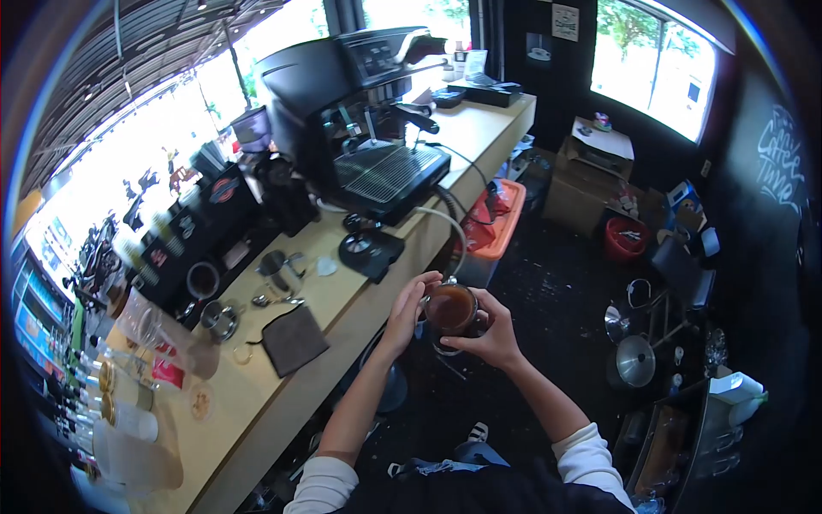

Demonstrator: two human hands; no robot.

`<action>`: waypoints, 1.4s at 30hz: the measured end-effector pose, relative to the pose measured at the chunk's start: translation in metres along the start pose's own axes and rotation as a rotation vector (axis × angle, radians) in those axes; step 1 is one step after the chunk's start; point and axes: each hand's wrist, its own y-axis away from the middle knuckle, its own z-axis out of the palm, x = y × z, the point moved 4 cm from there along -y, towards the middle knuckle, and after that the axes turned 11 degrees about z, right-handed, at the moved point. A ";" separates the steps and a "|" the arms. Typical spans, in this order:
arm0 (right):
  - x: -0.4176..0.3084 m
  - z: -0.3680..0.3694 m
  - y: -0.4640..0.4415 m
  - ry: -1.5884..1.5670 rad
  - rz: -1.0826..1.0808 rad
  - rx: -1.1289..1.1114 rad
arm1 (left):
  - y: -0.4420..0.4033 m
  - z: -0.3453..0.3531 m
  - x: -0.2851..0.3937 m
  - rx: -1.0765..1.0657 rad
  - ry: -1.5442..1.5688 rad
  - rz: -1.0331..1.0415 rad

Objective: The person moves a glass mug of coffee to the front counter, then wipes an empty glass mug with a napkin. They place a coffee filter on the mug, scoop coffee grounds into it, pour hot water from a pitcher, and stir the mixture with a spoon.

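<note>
A clear glass cup (450, 310) with brown liquid in it is between my hands, above the floor beside the counter. My right hand (491, 332) is closed round the cup's right side, thumb near its lower front. On the other side, my left hand (406, 315) cups the glass with its fingers stretched along the wall. Left of my hands, a folded dark brown cloth (294, 340) lies on the counter. Behind it stand a steel pitcher (276, 271) and a black tamping stand (371, 250).
The wooden counter (244, 398) runs along my left, carrying a black espresso machine (377, 137), a smaller metal cup (220, 320) and several jars. An orange-lidded bin (501, 221) sits under it. To the right are a red bucket (625, 238), metal pans (635, 360) and a shelf.
</note>
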 end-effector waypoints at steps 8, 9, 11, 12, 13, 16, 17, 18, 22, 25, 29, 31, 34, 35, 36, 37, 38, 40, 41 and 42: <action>0.036 -0.115 -0.018 0.045 0.032 0.018 | -0.089 0.090 -0.085 -0.261 0.076 -0.121; 0.041 -0.128 -0.020 0.049 0.037 0.033 | -0.098 0.101 -0.094 -0.270 0.095 -0.129; 0.050 -0.153 -0.023 0.074 0.050 0.048 | -0.114 0.120 -0.112 -0.309 0.101 -0.153; 0.053 -0.164 -0.024 0.080 0.057 0.060 | -0.121 0.130 -0.120 -0.333 0.100 -0.170; 0.056 -0.175 -0.026 0.080 0.064 0.064 | -0.128 0.139 -0.127 -0.342 0.108 -0.174; 0.065 -0.204 -0.033 0.073 0.073 0.092 | -0.150 0.163 -0.152 -0.420 0.020 -0.174; 0.069 -0.213 -0.034 0.065 0.077 0.109 | -0.157 0.168 -0.170 -0.429 0.095 -0.213; 0.072 -0.222 -0.037 0.067 0.080 0.122 | -0.163 0.177 -0.177 -0.438 0.170 -0.253; 0.086 -0.255 -0.049 0.066 0.114 0.166 | -0.189 0.202 -0.208 -0.403 0.256 -0.355; 0.094 -0.277 -0.064 0.057 0.121 0.175 | -0.213 0.215 -0.238 -0.436 0.447 -0.401; 0.112 -0.310 -0.087 0.072 0.104 0.189 | -0.247 0.233 -0.263 -0.453 0.507 -0.445; 0.120 -0.327 -0.102 0.062 0.095 0.182 | -0.266 0.244 -0.263 -0.449 0.410 -0.437; 0.129 -0.352 -0.125 0.033 0.076 0.162 | -0.297 0.254 -0.276 -0.492 0.399 -0.464; 0.131 -0.360 -0.134 0.009 0.068 0.147 | -0.307 0.257 -0.283 -0.483 0.384 -0.458; 0.134 -0.368 -0.141 0.007 0.075 0.145 | -0.316 0.260 -0.286 -0.478 0.386 -0.463; 0.137 -0.376 -0.149 0.000 0.077 0.130 | -0.325 0.262 -0.289 -0.476 0.397 -0.478; 0.139 -0.384 -0.157 -0.005 0.075 0.116 | -0.335 0.265 -0.291 -0.476 0.407 -0.489; 0.139 -0.398 -0.171 -0.027 0.082 0.119 | -0.351 0.271 -0.296 -0.468 0.408 -0.468; 0.140 -0.405 -0.177 -0.048 0.089 0.123 | -0.360 0.273 -0.298 -0.461 0.411 -0.447; 0.143 -0.412 -0.184 -0.048 0.086 0.122 | -0.368 0.276 -0.302 -0.461 0.409 -0.443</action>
